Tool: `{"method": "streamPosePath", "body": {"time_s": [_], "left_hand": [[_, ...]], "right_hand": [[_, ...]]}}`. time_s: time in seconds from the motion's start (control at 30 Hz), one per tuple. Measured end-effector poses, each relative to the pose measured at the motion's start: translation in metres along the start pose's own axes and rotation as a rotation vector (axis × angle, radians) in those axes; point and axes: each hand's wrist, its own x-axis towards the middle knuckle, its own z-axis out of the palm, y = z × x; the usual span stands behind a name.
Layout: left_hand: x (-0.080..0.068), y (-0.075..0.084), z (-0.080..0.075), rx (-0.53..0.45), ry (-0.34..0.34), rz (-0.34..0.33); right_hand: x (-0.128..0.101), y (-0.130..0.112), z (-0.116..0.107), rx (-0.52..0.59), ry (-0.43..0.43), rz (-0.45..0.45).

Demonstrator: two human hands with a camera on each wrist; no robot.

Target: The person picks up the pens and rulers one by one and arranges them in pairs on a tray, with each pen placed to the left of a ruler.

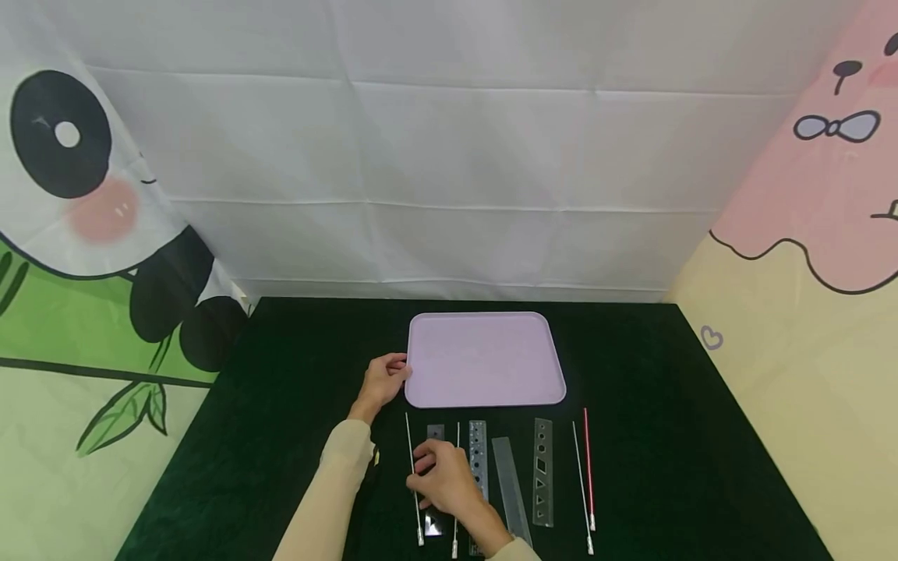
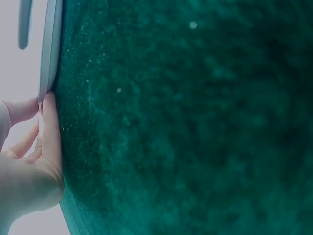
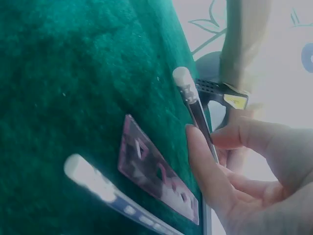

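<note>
Pale lilac plastic, rounded at the corners — a rectangular tray lying flat on the dark green felt table cover, with the left hand resting against its near-left edge. Touching that rim with the fingertips, fingers fairly straight rather than curled round it — most likely steadying the tray so it does not slide on the felt.

Lying in front of the tray, side by side and roughly parallel, a row of slim pieces: a thin white pencil with a rubber tip, a short clear stencil with cut-out shapes, a second thin white stick, a grey perforated ruler, a plain clear ruler, a clear ruler with shape cut-outs, another white stick and a red stick. Keeping them apart like this — easier picking one at a time.

Hovering low over the left end of that row, the right hand. Seen from the right wrist, pinching the pencil between thumb and forefinger, rubber end pointing away, the barrel lifting slightly off the felt beside the short stencil. Gripping near the middle of the barrel, probably for balance on so thin a thing.
</note>
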Motion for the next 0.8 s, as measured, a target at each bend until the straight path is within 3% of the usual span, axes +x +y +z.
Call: {"method": "streamPosePath", "body": {"time_s": [0.5,0.8], "left_hand": [[0.001,-0.001,0.000,0.004,0.004,0.009],[0.000,0.000,0.002,-0.003,0.004,0.006]], "right_hand": [[0.009,-0.004,-0.025,0.092,0.032,-0.047],[0.017,-0.003,-0.035,0.093,0.085,-0.109]]}}
